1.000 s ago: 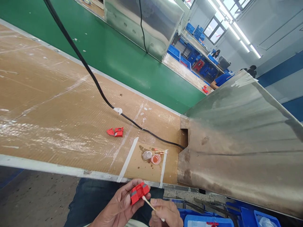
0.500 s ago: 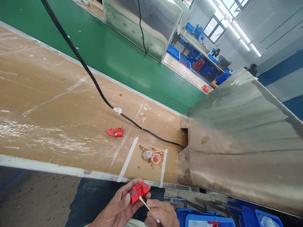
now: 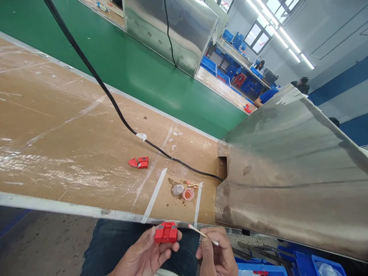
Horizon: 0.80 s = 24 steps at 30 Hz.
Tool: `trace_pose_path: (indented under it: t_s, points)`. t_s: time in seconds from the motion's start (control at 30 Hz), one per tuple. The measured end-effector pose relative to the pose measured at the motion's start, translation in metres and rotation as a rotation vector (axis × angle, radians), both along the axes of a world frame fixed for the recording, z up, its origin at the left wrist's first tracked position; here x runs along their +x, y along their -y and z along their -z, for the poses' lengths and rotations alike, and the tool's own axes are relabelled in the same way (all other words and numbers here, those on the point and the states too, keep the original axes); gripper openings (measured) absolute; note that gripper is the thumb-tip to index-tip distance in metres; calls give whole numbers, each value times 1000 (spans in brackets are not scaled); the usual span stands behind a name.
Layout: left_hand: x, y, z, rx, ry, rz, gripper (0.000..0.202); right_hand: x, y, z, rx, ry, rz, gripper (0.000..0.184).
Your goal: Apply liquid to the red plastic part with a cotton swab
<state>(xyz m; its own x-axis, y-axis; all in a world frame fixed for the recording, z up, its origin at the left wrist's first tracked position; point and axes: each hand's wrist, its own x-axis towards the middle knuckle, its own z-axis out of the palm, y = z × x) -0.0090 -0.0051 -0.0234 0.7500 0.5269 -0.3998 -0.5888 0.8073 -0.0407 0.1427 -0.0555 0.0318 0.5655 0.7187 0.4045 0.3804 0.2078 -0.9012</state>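
My left hand (image 3: 146, 255) holds a small red plastic part (image 3: 166, 232) between thumb and fingers, just below the table's near edge. My right hand (image 3: 216, 253) pinches a cotton swab (image 3: 202, 234) whose tip points left, a short gap away from the red part. On the brown table ahead sit two tiny cups, one clear (image 3: 178, 189) and one with orange liquid (image 3: 188, 194), between two white tape strips (image 3: 154, 195). Another red part (image 3: 139, 163) lies loose on the table further left.
A black cable (image 3: 115, 105) runs across the cardboard-covered table (image 3: 57, 126) into a notch of a large metal chute (image 3: 287, 168) on the right. A green conveyor belt (image 3: 138, 65) lies behind. Blue bins (image 3: 310, 264) stand lower right. A person in blue sits far back.
The swab tip has lifted off the red part and moved right and up with my right hand. My left hand has turned the part to lie flatter.
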Motion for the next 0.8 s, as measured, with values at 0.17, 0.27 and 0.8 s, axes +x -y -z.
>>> trace_pose_path:
  t_s: [0.17, 0.27, 0.8]
  points:
    - [-1, -11, -27, -62, -137, -25, 49, 25, -30, 3, -90, 226, -32, 10]
    - [-5, -27, -37, -27, -225, -121, 49, 38, -47, 9, -109, 331, -35, 12]
    - [-4, -78, -13, 71, -440, -498, 31, 46, -63, 40, -97, 265, 11, 23]
